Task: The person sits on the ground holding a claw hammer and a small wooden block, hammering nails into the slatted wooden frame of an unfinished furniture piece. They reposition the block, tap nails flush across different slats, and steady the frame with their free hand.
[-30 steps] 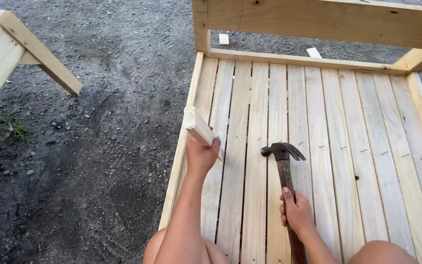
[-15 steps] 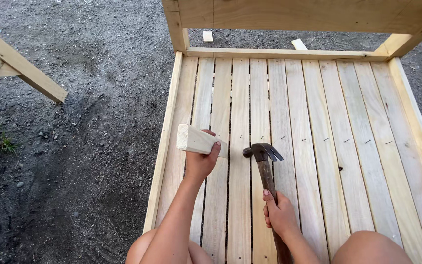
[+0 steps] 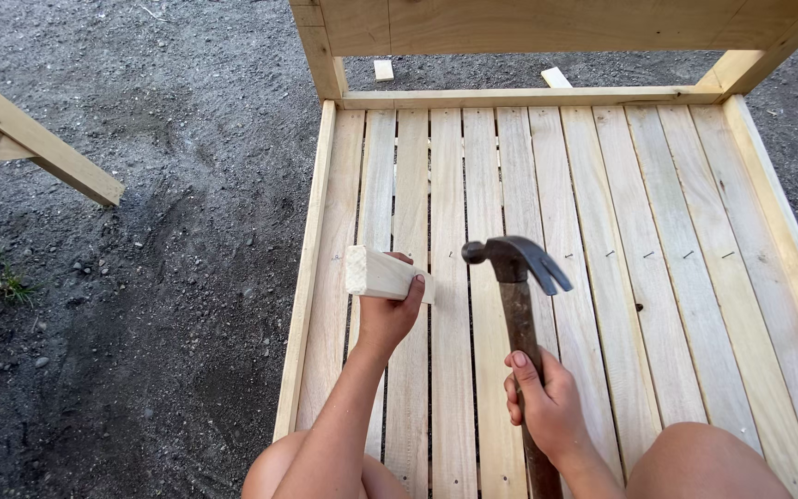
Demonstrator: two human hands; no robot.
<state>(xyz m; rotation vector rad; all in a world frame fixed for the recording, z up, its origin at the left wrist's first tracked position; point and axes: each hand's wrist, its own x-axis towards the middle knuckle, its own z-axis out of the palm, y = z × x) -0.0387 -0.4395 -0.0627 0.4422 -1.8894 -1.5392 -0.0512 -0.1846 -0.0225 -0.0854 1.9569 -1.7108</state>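
My left hand [image 3: 386,314] grips a short pale wood block [image 3: 373,273], held level above the left slats of a slatted wooden panel [image 3: 658,277]. My right hand [image 3: 547,402] is closed around the wooden handle of a claw hammer [image 3: 514,263]; its dark head is raised over the middle slats, claw pointing right. Block and hammer head are a short gap apart. My bare knees show at the bottom edge.
The panel's raised frame [image 3: 510,28] crosses the top and runs down the right side. Dark gravel ground [image 3: 140,277] lies to the left. Another pale timber piece [image 3: 30,139] juts in at upper left. Two small wood offcuts [image 3: 382,69] lie beyond the frame.
My left hand has turned the block from upright to lying level and drawn it toward the hammer. The view has shifted, so the panel sits more to the left.
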